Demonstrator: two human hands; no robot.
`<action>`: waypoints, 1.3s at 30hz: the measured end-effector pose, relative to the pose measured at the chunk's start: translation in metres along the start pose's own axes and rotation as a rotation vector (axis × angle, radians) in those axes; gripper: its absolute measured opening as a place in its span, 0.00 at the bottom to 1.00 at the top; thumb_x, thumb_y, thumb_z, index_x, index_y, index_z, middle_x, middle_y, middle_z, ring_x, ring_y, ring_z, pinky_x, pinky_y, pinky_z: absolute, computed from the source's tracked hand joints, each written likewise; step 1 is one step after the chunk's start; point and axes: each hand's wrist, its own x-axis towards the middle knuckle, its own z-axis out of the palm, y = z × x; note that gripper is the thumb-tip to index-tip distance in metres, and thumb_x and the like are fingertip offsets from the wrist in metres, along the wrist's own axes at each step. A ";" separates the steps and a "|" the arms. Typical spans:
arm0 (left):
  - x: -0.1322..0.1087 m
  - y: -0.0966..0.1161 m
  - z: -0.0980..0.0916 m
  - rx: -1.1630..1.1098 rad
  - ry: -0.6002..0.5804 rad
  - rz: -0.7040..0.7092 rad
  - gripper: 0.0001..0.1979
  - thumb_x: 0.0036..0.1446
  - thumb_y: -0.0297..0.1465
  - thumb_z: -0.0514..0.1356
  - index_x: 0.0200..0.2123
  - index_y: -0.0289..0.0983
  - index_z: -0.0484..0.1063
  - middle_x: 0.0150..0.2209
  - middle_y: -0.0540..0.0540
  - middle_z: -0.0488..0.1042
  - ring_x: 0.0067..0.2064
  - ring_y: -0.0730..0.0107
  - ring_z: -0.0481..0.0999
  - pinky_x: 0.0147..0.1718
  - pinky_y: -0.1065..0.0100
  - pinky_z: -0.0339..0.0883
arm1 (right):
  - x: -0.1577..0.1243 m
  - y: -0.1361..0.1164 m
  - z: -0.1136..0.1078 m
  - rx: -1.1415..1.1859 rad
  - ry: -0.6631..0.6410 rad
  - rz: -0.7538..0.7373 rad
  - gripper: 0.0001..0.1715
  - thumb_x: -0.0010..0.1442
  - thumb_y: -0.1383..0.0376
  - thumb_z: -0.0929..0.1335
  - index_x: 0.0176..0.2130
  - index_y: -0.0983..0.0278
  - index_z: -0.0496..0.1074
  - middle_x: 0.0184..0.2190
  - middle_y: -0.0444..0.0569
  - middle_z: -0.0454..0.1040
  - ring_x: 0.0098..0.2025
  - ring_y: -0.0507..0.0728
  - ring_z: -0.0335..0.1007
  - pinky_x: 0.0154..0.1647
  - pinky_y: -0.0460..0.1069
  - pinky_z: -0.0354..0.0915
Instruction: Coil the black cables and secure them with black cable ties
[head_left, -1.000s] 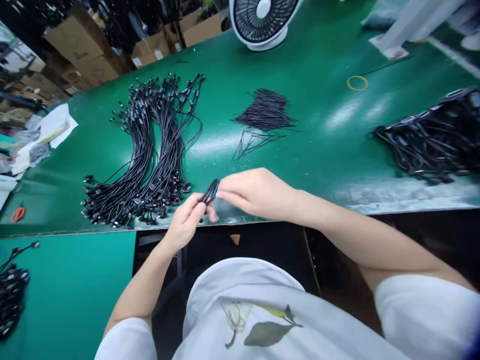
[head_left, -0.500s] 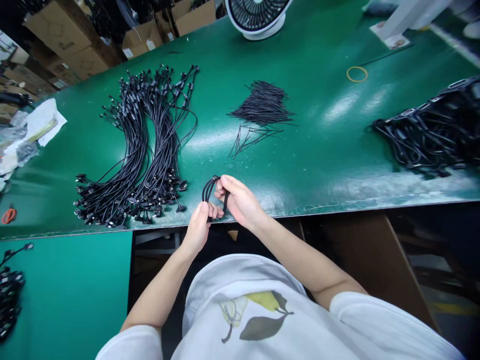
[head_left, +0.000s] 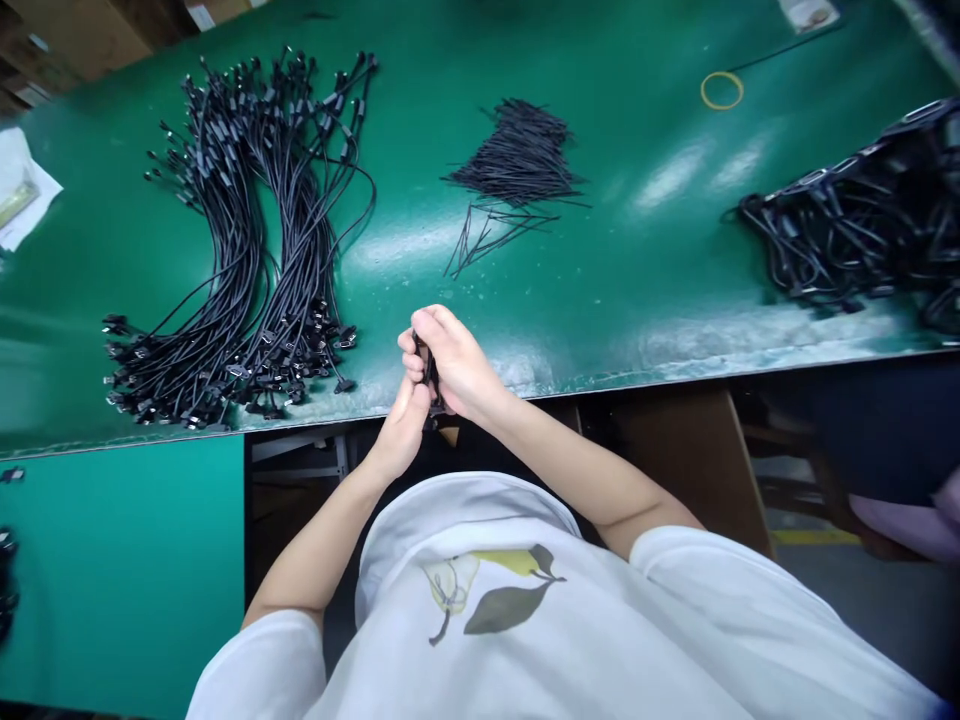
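Close to the table's front edge, my left hand (head_left: 405, 425) and my right hand (head_left: 454, 365) meet around a coiled black cable (head_left: 429, 372). Both hands are closed on it, and fingers cover most of the coil. To the left lie two long bunches of black cables (head_left: 240, 260) with small connectors at both ends. Beyond my hands is a pile of short, thin black ties (head_left: 521, 155), with a few loose ties (head_left: 491, 235) on its near side.
At the right lies a heap of bundled black cables (head_left: 862, 220). A yellow ring (head_left: 721, 90) rests on the green table (head_left: 622, 250) farther back. White paper (head_left: 22, 190) is at the far left. A lower green surface (head_left: 150, 560) adjoins the table's front left.
The cable loop that stood open between my hands is now mostly covered by my fingers, and my hands are closer together. The view has tipped down, so the fan is out of sight.
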 end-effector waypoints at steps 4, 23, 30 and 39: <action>0.003 0.008 0.006 -0.026 -0.003 0.069 0.22 0.56 0.52 0.59 0.42 0.41 0.62 0.28 0.53 0.68 0.31 0.71 0.70 0.33 0.68 0.65 | 0.004 -0.006 0.002 0.099 -0.016 0.037 0.27 0.53 0.46 0.72 0.36 0.61 0.59 0.24 0.35 0.62 0.21 0.43 0.54 0.21 0.40 0.54; 0.005 0.037 0.011 -0.076 -0.403 -0.286 0.17 0.51 0.42 0.68 0.33 0.34 0.74 0.30 0.45 0.75 0.33 0.67 0.76 0.36 0.65 0.71 | 0.010 -0.028 -0.019 -0.049 -0.335 0.094 0.25 0.61 0.43 0.64 0.32 0.62 0.59 0.20 0.34 0.52 0.17 0.43 0.40 0.15 0.38 0.44; 0.022 0.028 0.014 -0.237 0.013 -0.071 0.13 0.53 0.39 0.67 0.33 0.38 0.68 0.33 0.51 0.72 0.39 0.72 0.75 0.46 0.66 0.69 | 0.002 -0.023 -0.056 -0.719 0.044 -0.392 0.22 0.63 0.51 0.65 0.51 0.60 0.64 0.49 0.51 0.69 0.45 0.53 0.69 0.45 0.49 0.69; 0.047 0.023 0.030 -0.381 0.274 0.004 0.10 0.57 0.36 0.64 0.32 0.37 0.67 0.32 0.52 0.73 0.36 0.75 0.75 0.42 0.71 0.68 | -0.017 0.020 -0.056 -1.432 0.043 -0.555 0.18 0.67 0.60 0.62 0.52 0.63 0.70 0.46 0.58 0.72 0.47 0.61 0.67 0.50 0.57 0.65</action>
